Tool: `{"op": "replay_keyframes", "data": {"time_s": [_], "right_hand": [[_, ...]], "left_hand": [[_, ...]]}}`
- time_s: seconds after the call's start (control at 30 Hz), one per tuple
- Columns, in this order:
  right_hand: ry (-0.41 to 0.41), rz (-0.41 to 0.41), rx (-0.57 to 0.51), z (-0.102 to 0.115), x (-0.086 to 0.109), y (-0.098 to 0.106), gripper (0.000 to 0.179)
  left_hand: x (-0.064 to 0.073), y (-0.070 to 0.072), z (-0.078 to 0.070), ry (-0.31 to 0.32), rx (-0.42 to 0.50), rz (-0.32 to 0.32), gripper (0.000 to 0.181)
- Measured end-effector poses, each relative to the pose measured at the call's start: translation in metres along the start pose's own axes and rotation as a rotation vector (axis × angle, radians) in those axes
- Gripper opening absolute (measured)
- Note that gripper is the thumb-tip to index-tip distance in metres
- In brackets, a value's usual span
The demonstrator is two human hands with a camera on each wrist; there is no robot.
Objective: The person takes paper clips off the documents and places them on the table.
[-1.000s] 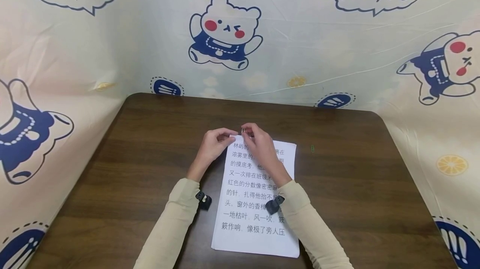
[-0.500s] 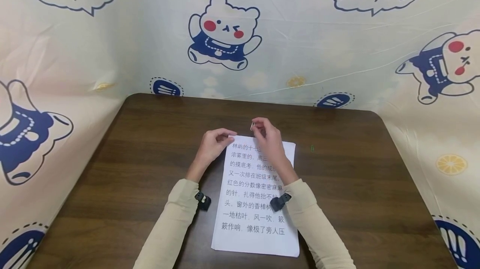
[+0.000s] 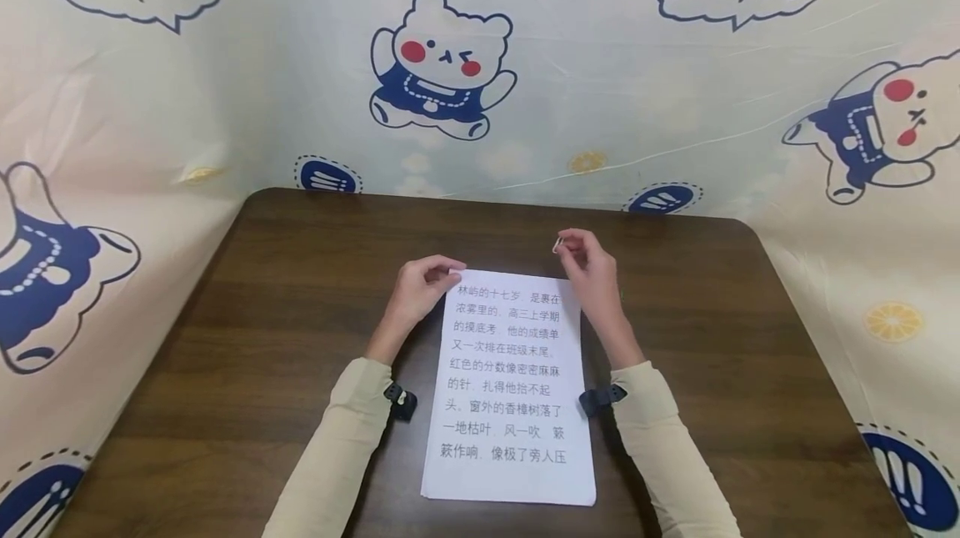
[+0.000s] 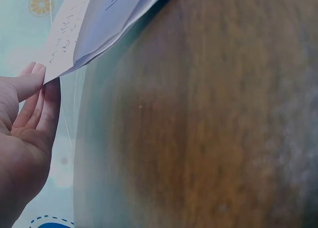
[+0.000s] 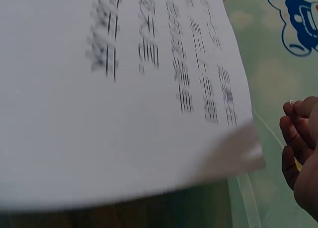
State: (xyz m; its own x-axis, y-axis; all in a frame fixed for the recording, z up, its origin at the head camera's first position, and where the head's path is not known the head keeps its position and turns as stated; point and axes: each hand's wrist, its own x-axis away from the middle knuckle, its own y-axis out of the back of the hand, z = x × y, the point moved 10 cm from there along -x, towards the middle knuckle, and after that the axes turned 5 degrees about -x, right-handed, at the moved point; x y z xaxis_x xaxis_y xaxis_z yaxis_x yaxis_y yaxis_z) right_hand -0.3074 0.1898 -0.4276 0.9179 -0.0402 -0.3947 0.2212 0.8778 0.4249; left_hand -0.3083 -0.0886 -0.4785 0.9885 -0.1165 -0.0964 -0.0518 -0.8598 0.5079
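Observation:
A small pale paper clip (image 3: 557,246) is pinched between the thumb and index finger of my right hand (image 3: 596,278), just past the paper's top right corner. In the right wrist view only a bit of the clip (image 5: 292,103) shows at the fingertips. My left hand (image 3: 418,292) pinches the top left corner of a stack of white printed paper (image 3: 510,484), thumb on the printed face and fingers behind. More than one layer shows along the paper's edge (image 4: 112,41) in the left wrist view. The sheets stand lengthwise in front of me, printed side up.
A dark brown wooden table (image 3: 255,338) lies under the hands. Behind it and at both sides hangs a pale cloth (image 3: 585,87) printed with cartoon bears. Each wrist wears a black camera, one of them the left wrist camera (image 3: 401,401).
My right hand has moved right with the paper clip, away from the paper's top left area, uncovering the print. The left hand keeps its corner. A green clip on the table is now hidden behind my right hand.

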Motion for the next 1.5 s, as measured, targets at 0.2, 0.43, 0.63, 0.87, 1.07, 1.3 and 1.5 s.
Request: {"op": "replay_keyframes", "data": {"time_s": [0.2,0.43,0.63,0.87,1.07,1.3,1.5], "right_hand": [[-0.035,-0.02,0.022,-0.022,0.005,0.023,0.024],[-0.103,0.064,0.122,-0.045,0.011,0.038,0.025],[-0.197,0.192,0.216,-0.066,0.015,0.043,0.023],[-0.261,0.28,0.276,-0.078,0.019,0.044,0.021],[-0.286,0.326,0.321,-0.084,0.019,0.045,0.021],[-0.302,0.351,0.375,-0.088,0.02,0.047,0.019],[-0.296,0.349,0.408,-0.089,0.019,0.049,0.018]], "left_hand": [[0.001,0.003,0.005,0.017,-0.007,-0.001,0.018],[0.001,0.004,0.005,0.011,-0.013,-0.002,0.017],[0.0,0.002,0.006,0.02,-0.007,0.0,0.017],[0.0,0.0,0.006,0.014,-0.003,0.004,0.017],[-0.001,-0.001,0.005,0.011,-0.014,0.01,0.018],[-0.001,-0.003,0.005,0.019,-0.014,0.007,0.018],[-0.003,-0.005,0.002,0.021,-0.088,0.01,0.019]]}}
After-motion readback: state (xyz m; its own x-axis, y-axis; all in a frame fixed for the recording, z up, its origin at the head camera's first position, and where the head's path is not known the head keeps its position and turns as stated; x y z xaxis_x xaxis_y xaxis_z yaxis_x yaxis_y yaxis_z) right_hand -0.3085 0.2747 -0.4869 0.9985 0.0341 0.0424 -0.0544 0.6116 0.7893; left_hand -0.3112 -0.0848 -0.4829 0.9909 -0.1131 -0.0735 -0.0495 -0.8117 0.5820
